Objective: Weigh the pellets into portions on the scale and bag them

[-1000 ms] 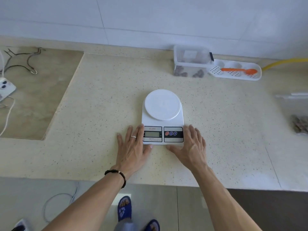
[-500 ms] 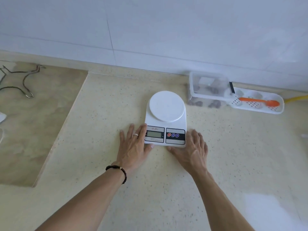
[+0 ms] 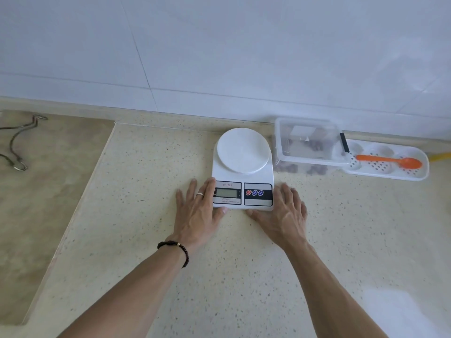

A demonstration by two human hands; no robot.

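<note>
**Scale pushed toward the back edge of the bench, beside the pellet box**

At the far left, a bent wire (image 3: 17,147) lies on a lower, marbled section of worktop, well apart from everything else.

On the speckled bench (image 3: 146,240), the person's left hand (image 3: 199,211) lies flat with its fingers spread, resting on the bench and touching the near left corner of the scale (image 3: 242,172). It wears a ring, and a dark beaded bracelet (image 3: 175,250) circles the wrist. The white scale sits between the two hands. Its round plate is bare and its display looks blank, though the view is too soft to be sure. The right hand (image 3: 280,215) lies flat and spread against the near right corner. Neither hand pinches anything.

Compared with a second ago, the scale and both hands are farther from the near edge and closer to the back edge by the wall. The scale's right side now sits just beside a clear lidded box (image 3: 307,145), where before the two were apart. Dark pellets (image 3: 314,169) show inside the box. Right of it, touching it, is a white perforated tray (image 3: 424,167) with an orange spoon (image 3: 390,162) lying in it.

This suggests the setup is nearly done: the scale is within easy scooping reach of the pellets. Nothing has been weighed, and no bags are in sight.
</note>
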